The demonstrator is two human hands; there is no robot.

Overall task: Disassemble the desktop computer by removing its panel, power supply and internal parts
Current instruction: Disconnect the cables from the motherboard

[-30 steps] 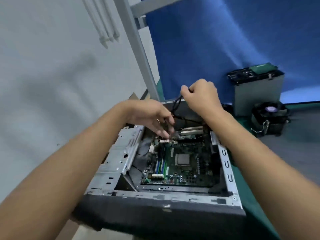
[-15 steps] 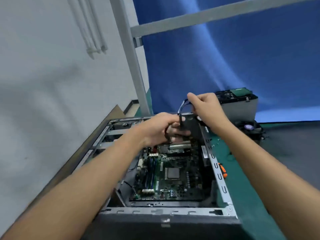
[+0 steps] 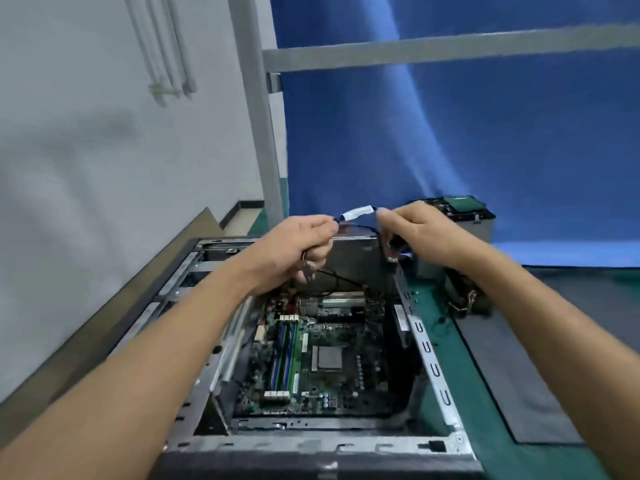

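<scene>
Head view, landmark: the computer case (image 3: 433, 362) lies open on a green mat (image 3: 460, 403), its side panel off; every place below is told from this case.
Left hand: the left hand (image 3: 298, 251) is over the far end of the case, fingers curled round a loop of dark wires; its thumb and forefinger pinch one end of a cable (image 3: 358, 213).
Right hand: the right hand (image 3: 419, 230) is above the far right corner of the case; its fingertips pinch the cable's other end; whether it also holds the dark plug under its palm I cannot tell.
Cable: it is stretched between the two hands, raised clear of the case, with a white tag on its middle.
Power supply: a grey metal box (image 3: 349, 261), probably the power supply, sits inside the far end of the case, under the hands.
Motherboard: the motherboard (image 3: 329, 358) is in the middle of the case floor; its processor is bare, with no cooler on it.
Removed parts: a second grey box (image 3: 460, 220) and a fan cooler (image 3: 464, 296) stand on the mat just beyond the case's far right corner.
Step in hand: likely sorting the grey box's wiring free of the board; the panel step looks done.
Next move: it calls for checking that no lead remains plugged in; then lifting the box straight out without snagging wires.
</scene>
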